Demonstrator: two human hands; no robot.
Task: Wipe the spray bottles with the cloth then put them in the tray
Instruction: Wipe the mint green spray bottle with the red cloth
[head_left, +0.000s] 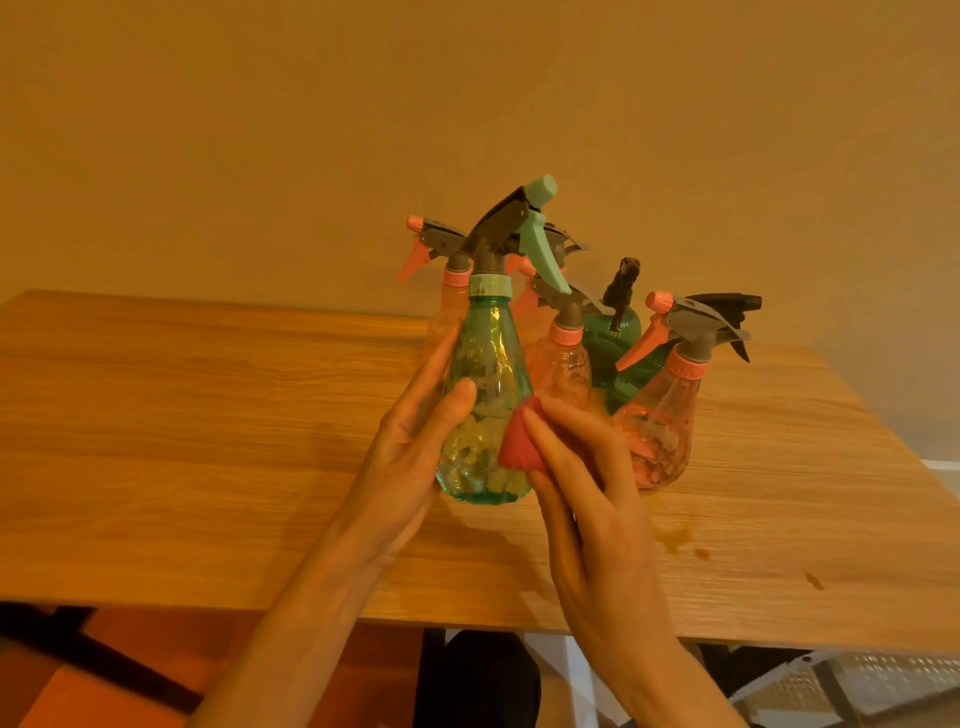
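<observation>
A clear green spray bottle (487, 384) with a mint trigger is held upright just above the wooden table (208, 415). My left hand (415, 431) grips its left side, thumb across the front. My right hand (576, 467) presses a folded red cloth (514, 441) against the bottle's lower right side. Behind stand several more spray bottles: a pink one (660, 431) at the right, another pink one (569, 364) in the middle, a pink-capped one (452, 291) at the back left, and a dark green one (613, 343) with a black head. No tray is in view.
The table's front edge runs along the bottom, with dark floor and a white mesh rack (857, 680) below at the right. Small stains (675, 540) mark the wood right of my hands. A plain wall rises behind the bottles.
</observation>
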